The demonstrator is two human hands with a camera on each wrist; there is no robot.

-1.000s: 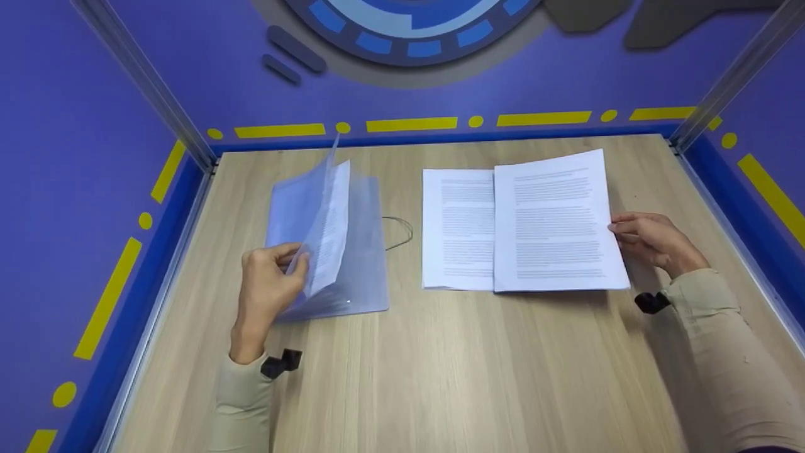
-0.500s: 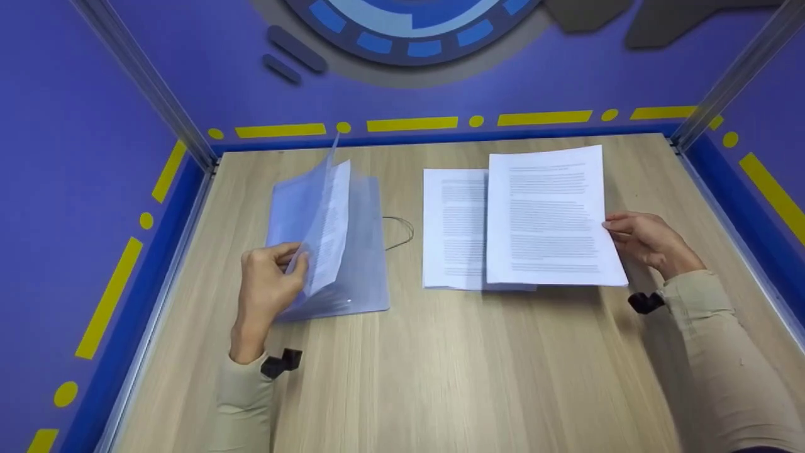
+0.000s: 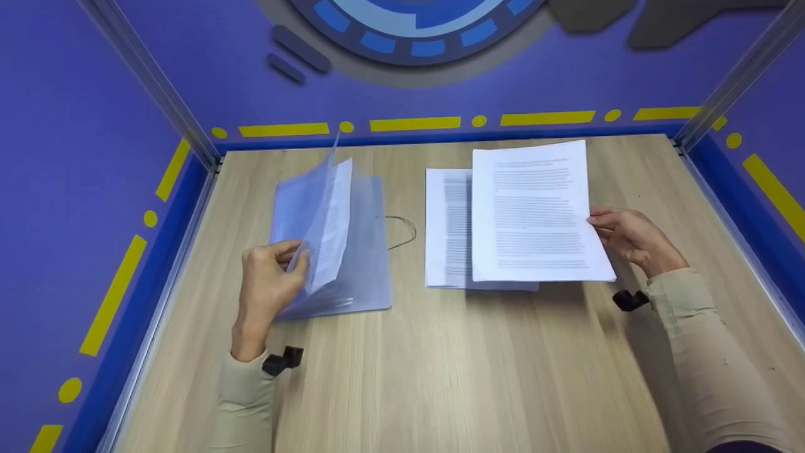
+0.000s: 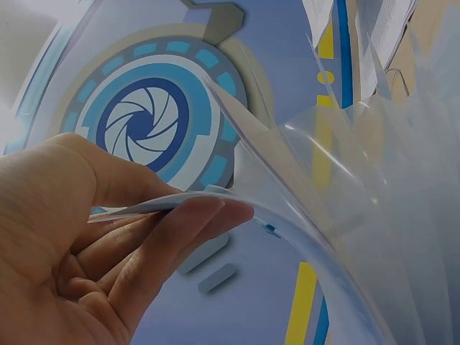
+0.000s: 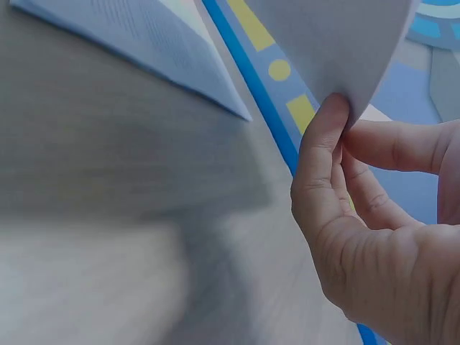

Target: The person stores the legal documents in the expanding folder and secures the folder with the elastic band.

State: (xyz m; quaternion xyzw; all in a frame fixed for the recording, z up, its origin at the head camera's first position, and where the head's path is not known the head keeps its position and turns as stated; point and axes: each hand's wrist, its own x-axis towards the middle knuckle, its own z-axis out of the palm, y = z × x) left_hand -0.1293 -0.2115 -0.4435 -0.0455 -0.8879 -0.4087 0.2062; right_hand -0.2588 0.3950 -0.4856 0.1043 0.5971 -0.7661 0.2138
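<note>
A folder with clear plastic pockets lies partly opened on the left of the table. My left hand pinches its raised leaves between thumb and fingers; a printed page shows inside them. In the left wrist view, several more clear pockets fan out beyond the pinched edge. On the right, my right hand pinches the right edge of some printed sheets, held above the table. They overhang a stack of printed paper that lies flat. How many sheets are held I cannot tell.
A thin dark cord loop sticks out from the folder's right edge, towards the paper stack. Blue-purple panels with yellow marks stand behind and along both sides of the wooden table.
My right hand has lifted the printed sheets higher and carried them left, over the flat stack. My left hand stays in place, pinching the folder's leaves.
</note>
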